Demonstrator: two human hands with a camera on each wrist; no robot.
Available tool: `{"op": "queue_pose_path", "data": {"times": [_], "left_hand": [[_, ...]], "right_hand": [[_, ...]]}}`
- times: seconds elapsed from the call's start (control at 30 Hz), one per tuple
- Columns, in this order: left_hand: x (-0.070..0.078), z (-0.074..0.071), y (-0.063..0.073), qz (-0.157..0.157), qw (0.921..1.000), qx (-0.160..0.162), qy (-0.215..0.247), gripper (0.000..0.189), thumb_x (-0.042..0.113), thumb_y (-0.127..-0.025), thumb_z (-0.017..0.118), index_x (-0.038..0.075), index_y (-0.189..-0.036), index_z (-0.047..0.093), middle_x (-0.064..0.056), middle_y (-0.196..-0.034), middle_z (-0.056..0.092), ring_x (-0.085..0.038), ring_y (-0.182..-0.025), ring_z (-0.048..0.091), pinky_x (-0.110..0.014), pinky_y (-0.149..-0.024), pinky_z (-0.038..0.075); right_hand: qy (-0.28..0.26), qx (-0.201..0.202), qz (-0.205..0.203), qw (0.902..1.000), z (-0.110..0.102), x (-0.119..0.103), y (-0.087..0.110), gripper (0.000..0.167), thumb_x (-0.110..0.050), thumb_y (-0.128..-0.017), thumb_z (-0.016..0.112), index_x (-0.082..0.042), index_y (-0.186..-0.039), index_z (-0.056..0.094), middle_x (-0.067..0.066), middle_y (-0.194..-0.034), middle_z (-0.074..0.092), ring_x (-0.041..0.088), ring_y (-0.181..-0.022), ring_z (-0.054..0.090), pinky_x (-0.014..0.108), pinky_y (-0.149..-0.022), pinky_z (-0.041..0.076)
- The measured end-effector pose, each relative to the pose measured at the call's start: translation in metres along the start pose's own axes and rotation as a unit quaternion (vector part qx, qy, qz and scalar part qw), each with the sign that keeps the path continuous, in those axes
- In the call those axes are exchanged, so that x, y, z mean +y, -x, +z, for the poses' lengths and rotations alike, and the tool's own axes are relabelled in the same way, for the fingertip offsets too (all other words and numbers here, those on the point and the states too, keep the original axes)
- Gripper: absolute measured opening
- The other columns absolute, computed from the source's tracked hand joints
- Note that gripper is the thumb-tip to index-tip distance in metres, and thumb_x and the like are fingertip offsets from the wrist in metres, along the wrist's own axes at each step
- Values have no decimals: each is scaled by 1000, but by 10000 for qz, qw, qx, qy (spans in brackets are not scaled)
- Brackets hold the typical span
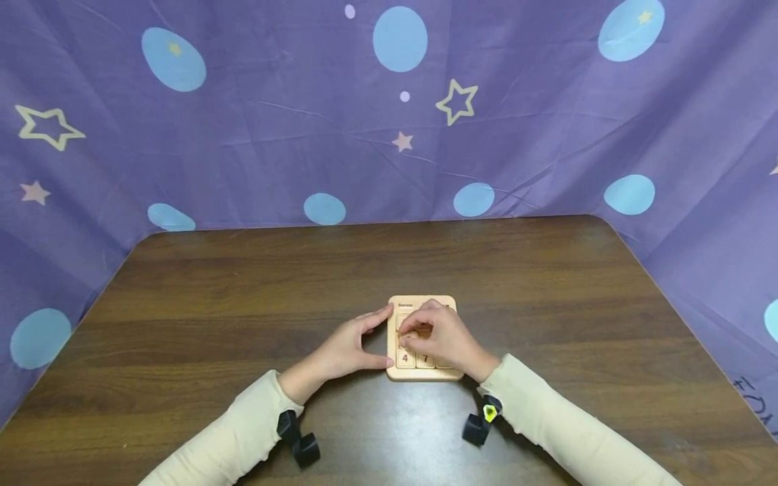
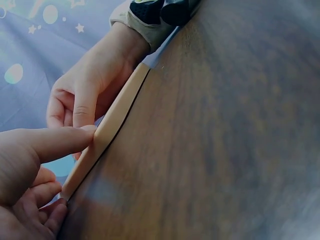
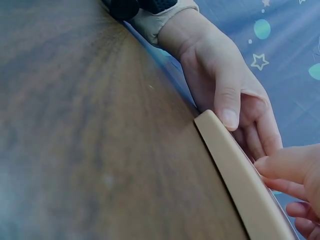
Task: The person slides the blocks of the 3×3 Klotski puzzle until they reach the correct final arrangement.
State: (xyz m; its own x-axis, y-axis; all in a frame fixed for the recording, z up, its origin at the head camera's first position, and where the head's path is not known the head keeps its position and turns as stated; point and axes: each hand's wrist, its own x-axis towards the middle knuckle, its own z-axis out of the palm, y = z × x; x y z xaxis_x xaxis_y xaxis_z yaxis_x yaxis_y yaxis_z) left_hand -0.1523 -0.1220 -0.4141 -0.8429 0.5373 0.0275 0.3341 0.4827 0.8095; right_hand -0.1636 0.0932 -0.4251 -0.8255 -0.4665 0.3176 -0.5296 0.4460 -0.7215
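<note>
A light wooden number puzzle board (image 1: 399, 375) lies flat on the table, with square number tiles in it. Tiles marked 4 (image 1: 405, 358) and 7 (image 1: 425, 360) show in the near row. My left hand (image 1: 346, 347) touches the board's left side, thumb by the near corner and fingers by the far corner, both fairly straight. Over the board, my right hand (image 1: 440, 334) has curled fingers and thumb pinching at a number tile (image 1: 408, 335) in the left column. Its palm and fingers hide most of the other tiles. In the left wrist view, the board's near edge (image 2: 112, 117) shows.
The dark wooden table (image 1: 243, 283) extends around the board. Behind it hangs a purple cloth (image 1: 273, 121) with stars and blue dots. Black wrist cameras (image 1: 298, 439) sit on both pale sleeves (image 1: 237, 432), just above the tabletop.
</note>
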Motion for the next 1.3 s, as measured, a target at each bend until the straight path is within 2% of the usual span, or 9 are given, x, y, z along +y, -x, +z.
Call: {"op": "queue_pose_path", "data": {"times": [0.23,0.5,0.67,0.87,1.0,1.17,1.3], "left_hand": [[0,1,0,21,9998,7,-216,92,29,-70,83,3,-144,35,-12,-149,36,-29,-136,33,-48,-112,26],[2,2,-1,-115,9995,-19,-304,94,31,-69,83,6,-145,34,-13,-149,35,-31,-135,34,-50,-112,25],[3,2,-1,-176,9994,-8,-303,94,30,-69,83,7,-145,35,-12,-149,36,-31,-135,35,-49,-112,25],[3,1,0,-202,9995,6,-229,93,29,-69,84,5,-144,35,-13,-148,36,-31,-135,34,-49,-112,25],[2,2,-1,-203,9996,35,-211,93,29,-69,84,4,-144,35,-13,-148,36,-31,-135,34,-49,-112,26],[2,3,-1,-220,9996,28,-164,92,28,-69,83,4,-144,36,-13,-148,36,-31,-135,34,-49,-113,25],[3,3,-1,-245,9996,32,-113,92,27,-69,84,4,-144,36,-13,-148,36,-31,-136,33,-49,-113,24]], "right_hand": [[96,-99,-81,9999,1,2,-1,14,-16,-71,80,-16,-84,74,-6,-77,60,11,-74,46,19,-64,41],[189,254,264,9991,3,-6,7,14,-17,-71,82,-17,-84,77,-10,-78,66,8,-77,48,23,-69,41],[225,374,270,9987,5,-8,8,13,-17,-71,82,-16,-84,77,-9,-81,72,8,-75,50,24,-68,42],[116,396,279,9988,7,-9,4,14,-15,-70,83,-14,-82,77,-8,-78,73,6,-75,57,37,-88,44],[13,424,290,9987,8,-10,3,12,-14,-69,83,-13,-79,75,-7,-75,72,4,-67,57,39,-89,43],[21,453,258,9986,10,-10,3,11,-12,-69,82,-12,-75,73,-8,-69,68,5,-59,49,30,-75,39],[92,414,254,9988,11,-9,1,10,-12,-70,81,-13,-74,72,-10,-68,65,7,-60,48,29,-76,38]]}}
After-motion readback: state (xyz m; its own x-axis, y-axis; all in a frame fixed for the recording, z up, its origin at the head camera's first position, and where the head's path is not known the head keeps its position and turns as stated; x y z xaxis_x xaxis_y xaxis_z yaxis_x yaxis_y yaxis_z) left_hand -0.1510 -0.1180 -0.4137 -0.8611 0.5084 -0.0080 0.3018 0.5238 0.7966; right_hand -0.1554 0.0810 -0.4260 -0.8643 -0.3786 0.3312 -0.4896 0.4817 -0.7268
